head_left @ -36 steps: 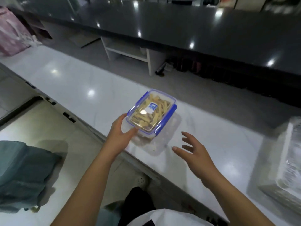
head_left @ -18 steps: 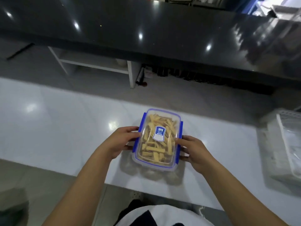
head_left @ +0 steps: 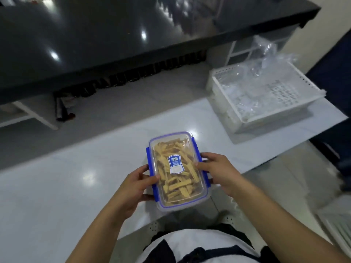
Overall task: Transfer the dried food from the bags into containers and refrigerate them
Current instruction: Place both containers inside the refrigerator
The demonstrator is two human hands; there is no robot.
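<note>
A clear plastic container [head_left: 176, 185] with blue clips and a blue-and-white label is filled with yellow dried food strips, its lid on. Both hands hold it just above the near edge of the white counter [head_left: 62, 179]. My left hand [head_left: 135, 188] grips its left side, thumb on the lid and fingers curled underneath. My right hand [head_left: 220, 172] grips its right side, thumb on the lid beside the right clip.
A white perforated basket [head_left: 296, 109] with clear plastic bags [head_left: 266, 59] stands at the counter's far right end. A long black glossy counter [head_left: 114, 40] runs across the back, with shelving beneath. Grey floor lies between the two counters.
Both hands took hold of the container and lifted it toward me, off the counter surface. My view swung right, bringing the white basket fully into sight.
</note>
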